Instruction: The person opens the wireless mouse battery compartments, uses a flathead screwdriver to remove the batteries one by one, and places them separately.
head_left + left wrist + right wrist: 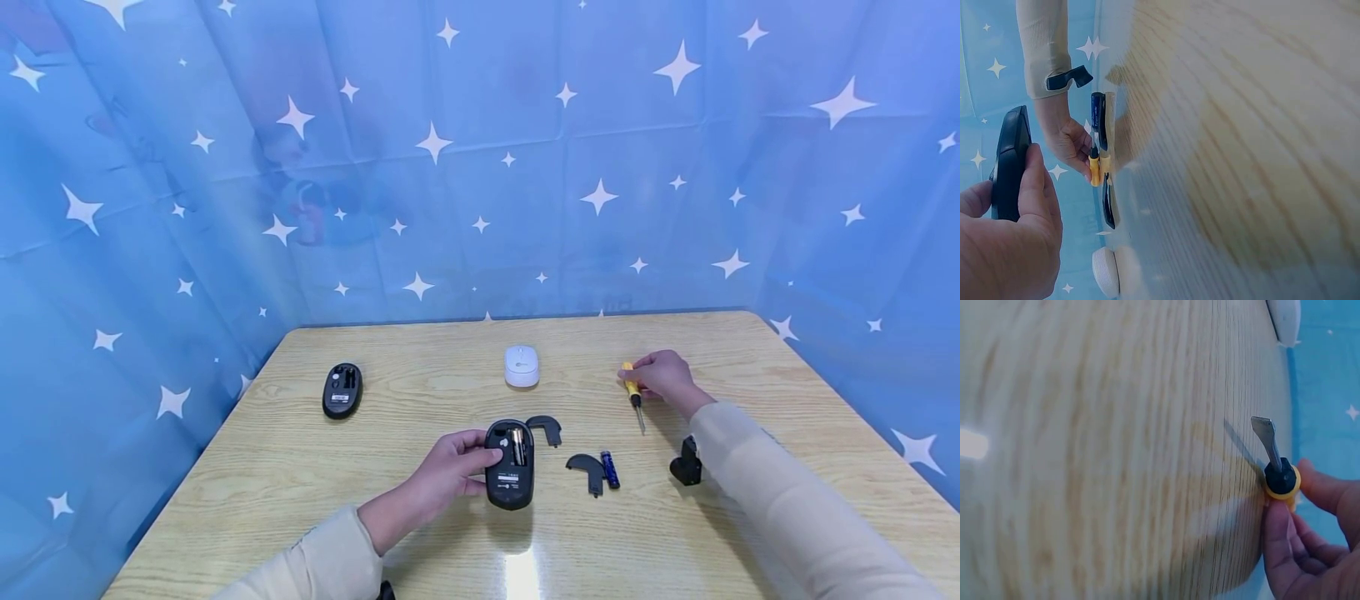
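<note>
My left hand [448, 469] grips a black computer mouse [509, 492] by its side, underside facing me. Its battery bay is uncovered, with a gold-and-black battery [518, 447] inside. The left wrist view shows the mouse [1010, 162] edge-on between thumb and fingers. Over at the right, my right hand [663, 377] pinches the yellow handle of a flat-blade screwdriver [632, 389], its blade pointing toward me. Seen from the right wrist, the screwdriver [1280, 478] sits between thumb and fingers, close over the table.
Two curved black battery covers [546, 427] and a blue battery [610, 470] lie between the hands. A white mouse [521, 367] stands farther back. At the left lies another black mouse [342, 390], underside up. A blue starry curtain [480, 167] hangs behind the wooden table [420, 358].
</note>
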Available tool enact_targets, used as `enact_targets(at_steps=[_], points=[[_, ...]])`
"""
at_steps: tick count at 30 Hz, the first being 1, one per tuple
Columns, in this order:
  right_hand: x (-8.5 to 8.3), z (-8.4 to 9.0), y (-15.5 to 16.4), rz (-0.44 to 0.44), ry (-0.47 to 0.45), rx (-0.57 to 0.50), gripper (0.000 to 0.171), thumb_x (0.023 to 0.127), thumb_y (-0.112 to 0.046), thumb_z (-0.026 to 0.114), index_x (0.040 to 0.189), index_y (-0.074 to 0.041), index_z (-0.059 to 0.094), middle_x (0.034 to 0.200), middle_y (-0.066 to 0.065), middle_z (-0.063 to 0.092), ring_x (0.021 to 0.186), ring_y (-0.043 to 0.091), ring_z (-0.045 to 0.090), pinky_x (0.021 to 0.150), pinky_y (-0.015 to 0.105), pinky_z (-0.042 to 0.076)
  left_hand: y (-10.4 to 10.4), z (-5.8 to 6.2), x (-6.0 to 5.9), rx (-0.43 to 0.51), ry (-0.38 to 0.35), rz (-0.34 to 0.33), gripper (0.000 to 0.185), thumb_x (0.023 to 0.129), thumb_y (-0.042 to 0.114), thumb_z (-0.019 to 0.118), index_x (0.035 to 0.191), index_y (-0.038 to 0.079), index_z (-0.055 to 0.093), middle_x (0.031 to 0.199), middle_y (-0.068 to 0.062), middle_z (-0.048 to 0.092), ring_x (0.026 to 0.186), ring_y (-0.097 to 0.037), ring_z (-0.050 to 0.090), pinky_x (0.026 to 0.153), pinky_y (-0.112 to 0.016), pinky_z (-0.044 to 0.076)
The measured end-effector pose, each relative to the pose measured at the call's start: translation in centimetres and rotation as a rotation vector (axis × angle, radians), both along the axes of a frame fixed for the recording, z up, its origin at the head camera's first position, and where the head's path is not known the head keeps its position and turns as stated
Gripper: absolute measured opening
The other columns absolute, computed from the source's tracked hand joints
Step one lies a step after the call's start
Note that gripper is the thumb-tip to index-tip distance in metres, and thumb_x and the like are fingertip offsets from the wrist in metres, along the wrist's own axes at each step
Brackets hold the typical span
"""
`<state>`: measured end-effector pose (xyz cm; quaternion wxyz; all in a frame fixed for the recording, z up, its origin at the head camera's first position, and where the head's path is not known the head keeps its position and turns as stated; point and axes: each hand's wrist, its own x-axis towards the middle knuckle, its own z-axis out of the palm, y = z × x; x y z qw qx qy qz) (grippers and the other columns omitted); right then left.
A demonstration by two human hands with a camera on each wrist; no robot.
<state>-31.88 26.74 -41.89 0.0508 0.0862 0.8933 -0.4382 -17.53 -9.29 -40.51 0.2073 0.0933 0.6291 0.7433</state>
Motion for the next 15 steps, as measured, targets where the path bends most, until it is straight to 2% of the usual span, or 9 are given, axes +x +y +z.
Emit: enact_targets(at_steps=[9, 15], points=[[0.3, 0.6, -0.1, 0.012, 0.002, -0.033, 0.050, 0.091, -0.026, 0.070, 0.120, 0.011, 0.054, 0.099, 0.016, 0.062, 0.075, 0.017, 0.063, 0.065, 0.030, 0.058, 0.0, 0.1, 0.1, 0.006, -0.006, 0.005, 0.038, 0.094, 0.008, 0.059, 0.125, -0.012, 0.052, 0.104, -0.013, 0.063, 0.090, -0.021, 0.066, 0.081, -0.041, 0.058], [0.7, 1.8, -0.3, 0.032, 0.020, -0.067, 0.056, 0.093, -0.026, 0.067, 0.128, 0.013, 0.048, 0.111, 0.025, 0.059, 0.087, 0.027, 0.066, 0.074, 0.035, 0.058, 0.0, 0.1, 0.0, 0.012, -0.013, 0.003, 0.036, 0.094, 0.006, 0.057, 0.125, -0.012, 0.052, 0.104, -0.015, 0.063, 0.090, -0.022, 0.066, 0.082, -0.041, 0.057]])
